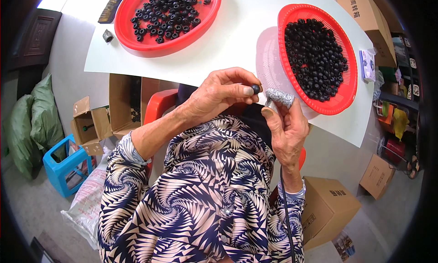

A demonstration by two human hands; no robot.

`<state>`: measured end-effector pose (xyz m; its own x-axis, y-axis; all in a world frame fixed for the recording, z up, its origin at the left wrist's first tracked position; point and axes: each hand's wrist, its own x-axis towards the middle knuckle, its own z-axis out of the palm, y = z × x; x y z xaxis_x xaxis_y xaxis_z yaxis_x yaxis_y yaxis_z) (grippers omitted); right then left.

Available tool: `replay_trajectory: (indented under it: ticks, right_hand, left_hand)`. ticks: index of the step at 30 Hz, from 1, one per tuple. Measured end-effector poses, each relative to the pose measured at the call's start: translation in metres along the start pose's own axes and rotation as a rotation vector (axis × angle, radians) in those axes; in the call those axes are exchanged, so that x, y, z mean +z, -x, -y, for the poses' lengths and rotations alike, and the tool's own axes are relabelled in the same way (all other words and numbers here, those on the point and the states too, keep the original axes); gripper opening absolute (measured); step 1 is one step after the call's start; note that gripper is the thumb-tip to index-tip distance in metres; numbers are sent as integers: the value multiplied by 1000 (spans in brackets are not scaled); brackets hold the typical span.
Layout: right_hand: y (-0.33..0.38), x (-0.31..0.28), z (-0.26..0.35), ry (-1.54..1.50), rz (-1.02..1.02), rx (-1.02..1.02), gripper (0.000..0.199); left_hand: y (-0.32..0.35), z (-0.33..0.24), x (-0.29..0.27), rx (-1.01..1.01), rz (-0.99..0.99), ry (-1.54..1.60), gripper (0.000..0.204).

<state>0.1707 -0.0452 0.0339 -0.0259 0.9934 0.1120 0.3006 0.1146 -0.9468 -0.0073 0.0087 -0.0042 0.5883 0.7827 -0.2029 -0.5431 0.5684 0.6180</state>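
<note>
Between the thumb and fingertips of my left hand (213, 93) is a small round black part (256, 88), held over the near edge of the white table. Beside it, my right hand (288, 134) is curled closed, with a grey speckled wrap (282, 98) around its index finger. Whatever its fingers pinch is too small or hidden to make out. The two hands are close but apart. A red round tray (150, 48) at the far left holds loose black ring-shaped parts (166, 14). To the right, a red slotted basket (335, 109) contains a heap of similar black parts (315, 58).
On the white table (237, 44) lie a small dark lump (108, 36) and a purple-white box (367, 65). Below left are a blue stool (57, 165), open cardboard boxes (95, 124) and green sacks (45, 112). A closed carton (331, 208) stands near my right elbow.
</note>
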Motion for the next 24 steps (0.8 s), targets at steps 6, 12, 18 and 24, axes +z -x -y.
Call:
replay_trajectory:
  ticks: [6,12,18,24]
  right_hand:
    - [1,2,2,-62,28,47,30]
    - [2,2,4,-42,51,50,30]
    - [2,3,6,-41,45,61,29]
    - [3,4,3,-36,36,44,28]
  left_hand:
    - [1,2,4,-49,18,42,20]
    - [3,0,9,-15,-52,-55,18]
    - [2,0,10,32,-26,-115,17]
    - [3,-1,10,54,-33,-168,17]
